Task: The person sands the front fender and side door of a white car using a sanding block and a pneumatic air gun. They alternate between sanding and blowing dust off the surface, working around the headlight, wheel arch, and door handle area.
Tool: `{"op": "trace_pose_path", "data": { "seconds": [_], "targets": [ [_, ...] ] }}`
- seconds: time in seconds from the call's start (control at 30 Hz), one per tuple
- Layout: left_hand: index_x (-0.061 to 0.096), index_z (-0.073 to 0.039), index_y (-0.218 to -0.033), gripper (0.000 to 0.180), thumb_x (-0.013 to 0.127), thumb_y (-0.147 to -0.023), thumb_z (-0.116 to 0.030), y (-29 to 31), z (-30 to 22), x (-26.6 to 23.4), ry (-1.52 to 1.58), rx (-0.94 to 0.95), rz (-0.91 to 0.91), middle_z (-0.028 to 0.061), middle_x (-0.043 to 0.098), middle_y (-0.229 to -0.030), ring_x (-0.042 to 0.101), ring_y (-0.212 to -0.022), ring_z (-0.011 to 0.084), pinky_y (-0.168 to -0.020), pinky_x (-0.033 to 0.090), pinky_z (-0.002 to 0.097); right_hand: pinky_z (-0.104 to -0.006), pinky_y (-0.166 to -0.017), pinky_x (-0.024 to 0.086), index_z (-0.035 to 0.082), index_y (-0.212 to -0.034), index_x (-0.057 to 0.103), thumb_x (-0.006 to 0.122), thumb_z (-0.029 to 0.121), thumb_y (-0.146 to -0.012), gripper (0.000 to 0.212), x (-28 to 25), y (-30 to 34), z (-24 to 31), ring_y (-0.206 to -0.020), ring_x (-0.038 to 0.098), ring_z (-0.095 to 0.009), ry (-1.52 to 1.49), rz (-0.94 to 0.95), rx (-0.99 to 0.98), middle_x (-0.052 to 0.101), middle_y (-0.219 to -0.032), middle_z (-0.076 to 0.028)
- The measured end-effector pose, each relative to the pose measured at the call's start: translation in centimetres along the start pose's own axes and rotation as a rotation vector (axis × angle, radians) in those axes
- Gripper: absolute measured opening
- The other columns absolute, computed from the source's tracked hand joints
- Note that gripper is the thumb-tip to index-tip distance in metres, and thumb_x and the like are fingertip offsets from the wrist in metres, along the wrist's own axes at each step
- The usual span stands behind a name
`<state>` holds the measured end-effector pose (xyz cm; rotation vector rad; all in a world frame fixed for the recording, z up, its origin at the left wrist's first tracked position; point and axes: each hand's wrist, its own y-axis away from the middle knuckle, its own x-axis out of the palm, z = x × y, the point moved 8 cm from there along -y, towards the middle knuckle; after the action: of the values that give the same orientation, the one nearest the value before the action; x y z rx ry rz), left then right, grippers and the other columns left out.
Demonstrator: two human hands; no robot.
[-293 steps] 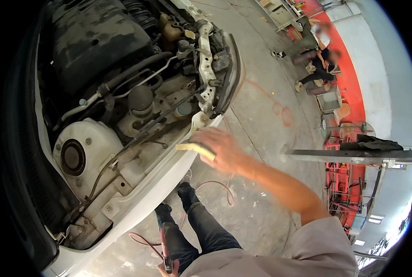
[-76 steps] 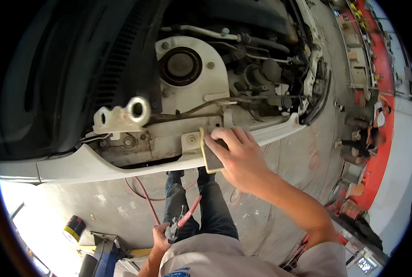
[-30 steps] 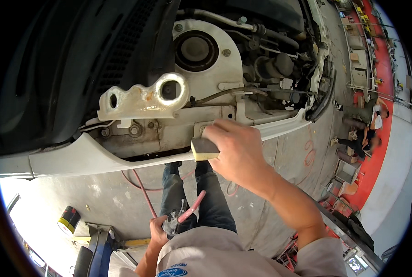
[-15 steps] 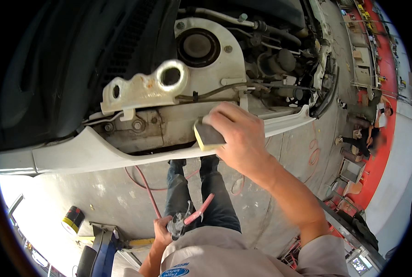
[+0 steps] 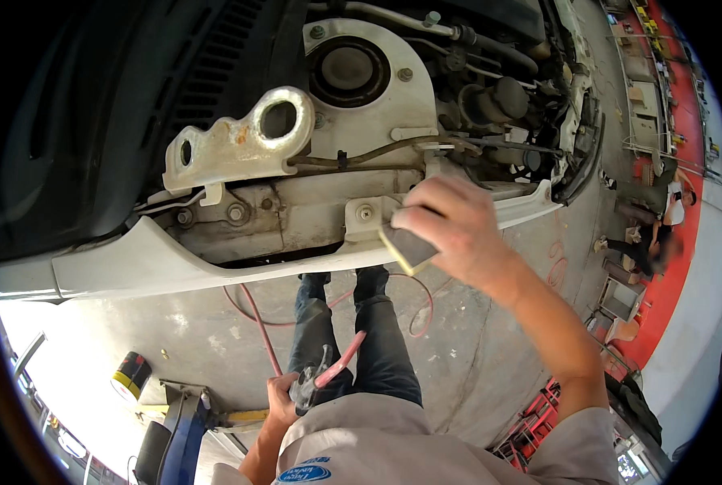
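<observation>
My right hand [image 5: 466, 234] is closed on a sanding sponge [image 5: 412, 246], dark grey on its face and pale yellow along its edge. The sponge is over the upper edge of a white car fender [image 5: 167, 260]; whether it touches cannot be told. Just left of it shows a bolted tab [image 5: 365, 215]. Down by my waist, my left hand [image 5: 281, 398] grips a grey tool [image 5: 303, 390] joined to a red hose [image 5: 343, 360]. My fingers partly cover this tool, so its exact kind is unclear.
A white hinge bracket [image 5: 244, 145] with two holes rises above the fender. Beyond lie the strut tower [image 5: 409, 105] and engine bay parts [image 5: 498, 101]. Red hose [image 5: 256, 323] trails on the concrete floor. A blue stand [image 5: 185, 436] is at lower left; a person [image 5: 672, 210] sits far right.
My right hand has moved right with the sanding sponge, uncovering the bolted tab. The view has shifted slightly. My left hand still holds the grey tool near my waist.
</observation>
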<state>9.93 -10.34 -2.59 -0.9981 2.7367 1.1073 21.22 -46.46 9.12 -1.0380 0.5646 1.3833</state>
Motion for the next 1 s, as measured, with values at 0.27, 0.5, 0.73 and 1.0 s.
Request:
{"op": "trace_pose_path", "data": {
  "seconds": [0.27, 0.5, 0.73, 1.0],
  "targets": [
    [0.056, 0.000, -0.064, 0.026, 0.072, -0.074, -0.018, -0.5, 0.1, 1.6, -0.001, -0.012, 0.056, 0.0071, 0.039, -0.052, 0.036, -0.051, 0.0088, -0.046, 0.035, 0.0297, -0.0293, -0.063, 0.048, 0.011, -0.074, 0.054, 0.065, 0.009, -0.064, 0.014, 0.8, -0.6, 2.5, -0.076, 0.057, -0.016, 0.094, -0.090, 0.036, 0.050, -0.078, 0.000],
    [0.056, 0.000, -0.069, 0.030, 0.073, -0.063, -0.024, 0.9, 1.1, 1.4, -0.034, -0.068, 0.027, 0.0200, 0.047, -0.059, 0.050, -0.054, 0.0399, -0.049, 0.039, 0.0361, -0.0408, -0.088, 0.048, 0.004, -0.113, 0.065, 0.062, 0.008, -0.069, 0.044, 0.3, 5.8, 3.7, -0.105, 0.058, -0.027, 0.133, -0.025, 0.237, 0.060, -0.112, -0.010],
    [0.059, -0.001, -0.071, 0.020, 0.072, -0.072, -0.015, 3.0, -0.5, -2.1, -0.025, -0.170, -0.055, 0.0162, 0.045, -0.056, 0.047, -0.046, 0.0287, -0.049, 0.040, 0.0346, -0.0401, -0.096, 0.045, -0.006, -0.118, 0.058, 0.058, 0.010, -0.073, 0.047, 5.6, -1.1, 10.8, -0.114, 0.054, -0.029, -0.060, -0.101, 0.194, 0.056, -0.124, -0.017],
    [0.050, -0.006, -0.067, 0.023, 0.063, -0.085, -0.011, 11.5, 6.2, -6.9, 0.355, -0.478, -0.279, 0.0008, 0.046, -0.063, 0.044, -0.059, 0.0138, -0.056, 0.035, 0.0308, -0.0400, -0.102, 0.040, -0.003, -0.125, 0.054, 0.059, 0.007, -0.073, 0.053, 6.8, -2.1, 13.2, -0.127, 0.048, -0.028, -0.285, -0.107, 0.213, 0.051, -0.135, -0.016]
  ]
}}
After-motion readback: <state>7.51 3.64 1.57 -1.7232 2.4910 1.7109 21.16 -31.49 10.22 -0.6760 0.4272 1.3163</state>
